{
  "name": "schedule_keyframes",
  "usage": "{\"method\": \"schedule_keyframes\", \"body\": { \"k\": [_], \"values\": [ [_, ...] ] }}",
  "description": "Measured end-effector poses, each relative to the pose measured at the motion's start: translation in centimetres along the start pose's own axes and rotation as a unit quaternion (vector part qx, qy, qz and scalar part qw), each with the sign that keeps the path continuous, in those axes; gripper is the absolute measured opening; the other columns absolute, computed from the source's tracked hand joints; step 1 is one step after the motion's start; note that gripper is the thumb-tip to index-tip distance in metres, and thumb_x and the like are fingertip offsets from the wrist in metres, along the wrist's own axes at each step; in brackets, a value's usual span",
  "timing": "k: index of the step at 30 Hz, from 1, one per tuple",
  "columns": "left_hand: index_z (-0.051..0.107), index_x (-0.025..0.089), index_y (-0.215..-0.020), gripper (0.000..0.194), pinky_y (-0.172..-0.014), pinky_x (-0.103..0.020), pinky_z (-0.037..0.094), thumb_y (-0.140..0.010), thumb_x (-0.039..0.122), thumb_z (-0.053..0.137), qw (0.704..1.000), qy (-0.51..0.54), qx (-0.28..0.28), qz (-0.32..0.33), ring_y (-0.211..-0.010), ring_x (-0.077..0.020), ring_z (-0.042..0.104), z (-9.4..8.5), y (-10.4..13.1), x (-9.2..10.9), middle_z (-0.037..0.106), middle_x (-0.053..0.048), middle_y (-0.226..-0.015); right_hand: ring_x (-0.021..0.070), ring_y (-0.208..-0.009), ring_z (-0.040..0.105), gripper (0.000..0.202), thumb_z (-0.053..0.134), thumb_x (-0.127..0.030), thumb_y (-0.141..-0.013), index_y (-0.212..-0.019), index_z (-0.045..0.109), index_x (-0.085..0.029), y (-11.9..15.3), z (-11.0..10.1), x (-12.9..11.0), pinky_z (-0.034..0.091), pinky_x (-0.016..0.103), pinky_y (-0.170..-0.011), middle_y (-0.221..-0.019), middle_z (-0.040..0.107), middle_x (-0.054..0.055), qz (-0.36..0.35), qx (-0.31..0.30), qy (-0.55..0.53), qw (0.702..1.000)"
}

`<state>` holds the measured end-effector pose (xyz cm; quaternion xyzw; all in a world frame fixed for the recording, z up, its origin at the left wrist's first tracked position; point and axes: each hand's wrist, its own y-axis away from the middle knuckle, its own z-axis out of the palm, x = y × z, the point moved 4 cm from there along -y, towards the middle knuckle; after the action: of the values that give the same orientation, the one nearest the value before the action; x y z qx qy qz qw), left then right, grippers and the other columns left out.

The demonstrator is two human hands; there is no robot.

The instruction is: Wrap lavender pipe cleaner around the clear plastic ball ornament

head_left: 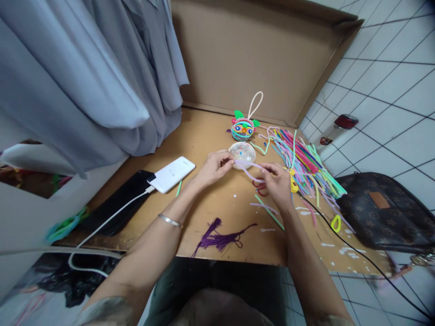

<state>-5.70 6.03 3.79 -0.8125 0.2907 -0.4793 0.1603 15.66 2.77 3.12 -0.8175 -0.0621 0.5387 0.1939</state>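
Lilac strip (pixel 247 163), running as two slender strands between the hands, crosses the view of the white bowl's near rim; whether it touches the bowl cannot be told. Grey cloth (pixel 136 77) hangs in folds on the left, and a cardboard panel (pixel 258 59) stands along the far side of the wooden table (pixel 204 199). Dark patterned bag (pixel 384 217) rests at the right edge, just beside a loose heap of coloured strips (pixel 306 163). White device (pixel 175 174), a cable plugged into it, lies to the left, and purple tassels (pixel 217 237) lie near the table's front edge. Left hand (pixel 217 163) pinches one end of the lilac strip between thumb and fingers; right hand (pixel 277 181) grips the other end in its fingertips. White bowl (pixel 252 148) sits just beyond them, with a bright, big-eyed ornament (pixel 243 130) behind it. Red scissor handles (pixel 260 187) show partly beneath the right hand, and smallest, a yellow ring (pixel 335 223) lies near the bag
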Motion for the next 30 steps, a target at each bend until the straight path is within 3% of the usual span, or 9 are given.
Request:
{"method": "schedule_keyframes", "body": {
  "k": [5, 11, 15, 20, 23, 26, 30],
  "values": [
    [0.067, 0.016, -0.083, 0.023, -0.065, -0.027, 0.039, -0.088, 0.035, 0.055, 0.995, 0.058, 0.034, -0.069, -0.067, -0.013, 0.05, -0.9, -0.3, -2.3, 0.062, -0.002, -0.075, 0.0184, -0.074, 0.064, 0.02, 0.061, -0.037, -0.083, -0.081, 0.072, -0.021, -0.6, -0.6, 0.6, 0.054, 0.032, -0.071, -0.075, 0.066, 0.003, -0.037, 0.033, 0.052, 0.997],
    [0.067, 0.016, -0.083, 0.022, -0.063, -0.026, 0.037, -0.086, 0.035, 0.057, 0.989, 0.058, -0.005, -0.137, -0.063, -0.0127, 0.047, -1.1, -0.1, -5.1, 0.058, 0.001, -0.069, 0.0133, -0.055, 0.058, 0.029, 0.072, -0.046, -0.07, -0.078, 0.069, -0.019, -0.4, 0.2, 1.4, 0.048, 0.027, -0.054, -0.065, 0.064, 0.001, 0.043, 0.044, -0.036, 0.997],
    [0.066, 0.016, -0.081, 0.017, -0.079, -0.03, 0.046, -0.085, 0.029, 0.056, 0.993, 0.031, -0.018, -0.11, -0.08, -0.0161, 0.057, -1.3, -0.1, -5.6, 0.065, -0.004, -0.087, 0.0109, -0.043, 0.053, 0.039, 0.08, -0.051, -0.059, -0.075, 0.064, -0.019, -0.1, 1.1, 0.5, 0.042, 0.023, -0.042, -0.054, 0.059, -0.003, 0.107, -0.028, -0.109, 0.988],
    [0.066, 0.017, -0.082, 0.017, -0.095, -0.037, 0.048, -0.088, 0.024, 0.052, 0.996, -0.006, -0.025, -0.08, -0.096, -0.0198, 0.063, -1.1, -0.1, -5.8, 0.067, -0.009, -0.102, 0.0121, -0.045, 0.054, 0.031, 0.076, -0.046, -0.065, -0.077, 0.069, -0.018, -1.3, 0.6, -1.8, 0.04, 0.023, -0.043, -0.056, 0.063, 0.0, 0.071, -0.107, -0.026, 0.991],
    [0.066, 0.017, -0.082, 0.017, -0.097, -0.039, 0.049, -0.088, 0.021, 0.051, 0.997, -0.022, -0.024, -0.072, -0.102, -0.0211, 0.064, -0.8, 0.0, -6.1, 0.069, -0.01, -0.106, 0.0119, -0.051, 0.054, 0.023, 0.072, -0.04, -0.068, -0.076, 0.073, -0.018, -2.8, 0.3, -1.7, 0.037, 0.023, -0.048, -0.059, 0.063, -0.001, 0.008, -0.106, 0.042, 0.993],
    [0.065, 0.017, -0.08, 0.016, -0.102, -0.041, 0.048, -0.086, 0.014, 0.051, 0.997, -0.029, -0.026, -0.07, -0.111, -0.0223, 0.065, -0.6, 0.1, -6.4, 0.069, -0.012, -0.115, 0.0109, -0.05, 0.05, 0.02, 0.069, -0.036, -0.066, -0.073, 0.073, -0.017, -4.2, 0.5, -0.1, 0.034, 0.023, -0.051, -0.055, 0.061, -0.002, -0.004, -0.105, 0.063, 0.992],
    [0.061, 0.017, -0.074, 0.02, -0.106, -0.043, 0.046, -0.088, 0.01, 0.049, 0.997, -0.022, -0.028, -0.064, -0.128, -0.0245, 0.059, -0.2, 0.1, -6.5, 0.071, -0.014, -0.111, 0.0131, -0.056, 0.054, 0.019, 0.068, -0.035, -0.062, -0.068, 0.072, -0.017, -5.4, 0.7, 2.2, 0.039, 0.026, -0.057, -0.06, 0.067, 0.001, 0.024, -0.022, 0.045, 0.998]
  ]
}}
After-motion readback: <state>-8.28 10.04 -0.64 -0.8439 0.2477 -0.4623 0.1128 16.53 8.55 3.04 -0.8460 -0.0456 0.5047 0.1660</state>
